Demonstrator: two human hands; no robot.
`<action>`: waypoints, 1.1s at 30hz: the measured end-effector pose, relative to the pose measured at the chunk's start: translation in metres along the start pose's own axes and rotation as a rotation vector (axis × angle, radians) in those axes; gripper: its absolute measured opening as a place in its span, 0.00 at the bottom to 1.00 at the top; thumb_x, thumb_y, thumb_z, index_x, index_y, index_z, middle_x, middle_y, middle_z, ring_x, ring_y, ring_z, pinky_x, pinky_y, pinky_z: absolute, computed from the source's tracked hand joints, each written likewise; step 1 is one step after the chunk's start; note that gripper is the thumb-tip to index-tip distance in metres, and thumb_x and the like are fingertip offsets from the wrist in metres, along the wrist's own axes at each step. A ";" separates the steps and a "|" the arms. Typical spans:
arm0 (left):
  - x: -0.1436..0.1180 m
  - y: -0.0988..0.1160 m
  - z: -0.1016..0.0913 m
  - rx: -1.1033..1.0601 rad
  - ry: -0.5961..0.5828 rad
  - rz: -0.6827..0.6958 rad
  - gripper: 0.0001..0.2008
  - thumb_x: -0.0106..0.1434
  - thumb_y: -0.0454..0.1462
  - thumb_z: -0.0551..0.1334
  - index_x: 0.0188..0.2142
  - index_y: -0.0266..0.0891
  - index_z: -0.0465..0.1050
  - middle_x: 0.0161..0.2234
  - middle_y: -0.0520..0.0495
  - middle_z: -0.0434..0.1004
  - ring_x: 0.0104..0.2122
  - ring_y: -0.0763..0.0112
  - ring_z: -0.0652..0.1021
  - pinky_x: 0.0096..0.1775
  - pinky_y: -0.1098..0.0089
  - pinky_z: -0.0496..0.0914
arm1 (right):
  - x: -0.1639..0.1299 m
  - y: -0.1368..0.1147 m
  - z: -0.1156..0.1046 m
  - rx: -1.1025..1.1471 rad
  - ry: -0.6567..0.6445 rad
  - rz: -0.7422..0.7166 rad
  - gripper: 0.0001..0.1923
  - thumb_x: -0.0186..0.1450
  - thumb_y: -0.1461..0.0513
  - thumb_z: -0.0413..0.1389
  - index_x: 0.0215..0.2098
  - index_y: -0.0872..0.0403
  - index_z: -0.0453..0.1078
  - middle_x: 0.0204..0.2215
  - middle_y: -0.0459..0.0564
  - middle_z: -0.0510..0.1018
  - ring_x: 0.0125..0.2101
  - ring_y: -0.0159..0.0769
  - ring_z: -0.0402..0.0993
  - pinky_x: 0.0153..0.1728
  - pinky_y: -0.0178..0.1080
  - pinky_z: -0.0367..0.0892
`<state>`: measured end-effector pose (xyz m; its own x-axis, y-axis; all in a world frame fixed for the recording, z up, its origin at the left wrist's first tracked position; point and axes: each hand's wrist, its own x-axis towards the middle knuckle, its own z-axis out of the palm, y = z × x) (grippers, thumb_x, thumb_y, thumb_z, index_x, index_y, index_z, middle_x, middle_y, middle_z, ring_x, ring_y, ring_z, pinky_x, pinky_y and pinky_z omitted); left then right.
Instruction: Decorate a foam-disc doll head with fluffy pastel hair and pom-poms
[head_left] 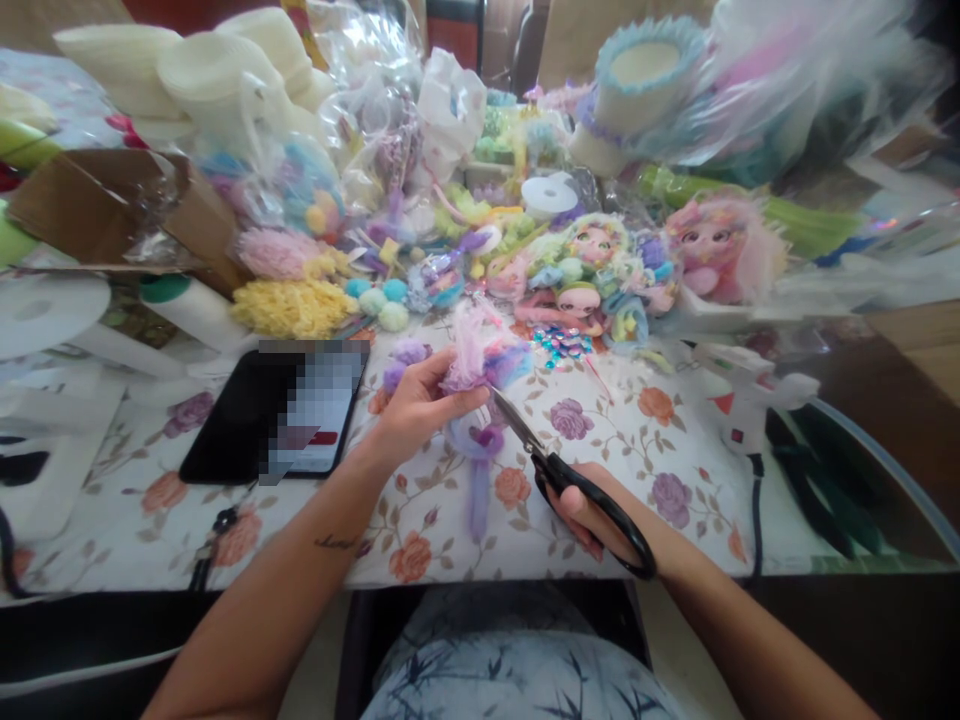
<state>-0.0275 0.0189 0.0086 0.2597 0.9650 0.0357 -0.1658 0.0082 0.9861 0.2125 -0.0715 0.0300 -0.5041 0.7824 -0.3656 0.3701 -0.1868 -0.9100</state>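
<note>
My left hand [420,405] is closed on a fluffy pink and lilac fuzzy bundle [480,350], whose exact kind I cannot make out. Black-handled scissors [592,490] are gripped in my right hand [589,520], with the blades pointing up and left at the underside of the bundle. The tips reach close to my left thumb, and whether they touch the bundle is unclear. Below the bundle, a purple fuzzy strand [478,490] hangs or lies over the floral tablecloth [439,500]. Purple pompoms [405,362] sit just behind my left hand.
A phone [225,420] lies left of my hands. Colourful sequins [562,345] are piled beyond the scissors, before several doll heads [577,300]. A white glue gun [742,390] stands at right with its cord. Yellow chenille [292,305], a cardboard box [120,205] and plastic bags crowd the back.
</note>
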 end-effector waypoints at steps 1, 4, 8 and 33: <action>0.000 0.000 0.000 -0.002 -0.006 0.002 0.16 0.54 0.39 0.74 0.43 0.42 0.81 0.38 0.50 0.81 0.38 0.65 0.78 0.44 0.68 0.70 | 0.000 0.000 0.000 0.014 0.000 0.012 0.37 0.59 0.28 0.44 0.21 0.51 0.58 0.10 0.41 0.59 0.13 0.28 0.58 0.16 0.33 0.52; 0.000 0.000 0.000 -0.008 -0.027 0.018 0.15 0.55 0.38 0.73 0.43 0.43 0.81 0.38 0.51 0.81 0.39 0.67 0.78 0.44 0.69 0.70 | 0.002 0.001 0.002 0.043 0.012 0.046 0.37 0.56 0.27 0.46 0.20 0.51 0.57 0.09 0.41 0.59 0.12 0.27 0.57 0.15 0.32 0.49; 0.001 0.000 0.000 0.001 -0.039 0.052 0.15 0.55 0.38 0.74 0.44 0.44 0.81 0.39 0.51 0.81 0.39 0.68 0.77 0.45 0.70 0.69 | 0.002 0.002 0.003 0.051 0.031 0.067 0.38 0.54 0.26 0.47 0.18 0.51 0.56 0.08 0.40 0.57 0.10 0.27 0.55 0.13 0.32 0.47; 0.001 0.004 0.003 0.003 -0.033 0.055 0.15 0.54 0.39 0.74 0.42 0.43 0.81 0.38 0.51 0.81 0.38 0.69 0.77 0.42 0.70 0.71 | 0.005 -0.002 0.001 0.025 -0.017 -0.040 0.37 0.61 0.29 0.43 0.19 0.52 0.57 0.10 0.41 0.60 0.13 0.26 0.57 0.16 0.32 0.51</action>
<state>-0.0254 0.0195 0.0134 0.2820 0.9547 0.0947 -0.1775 -0.0451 0.9831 0.2086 -0.0676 0.0296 -0.5316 0.7794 -0.3316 0.3296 -0.1703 -0.9286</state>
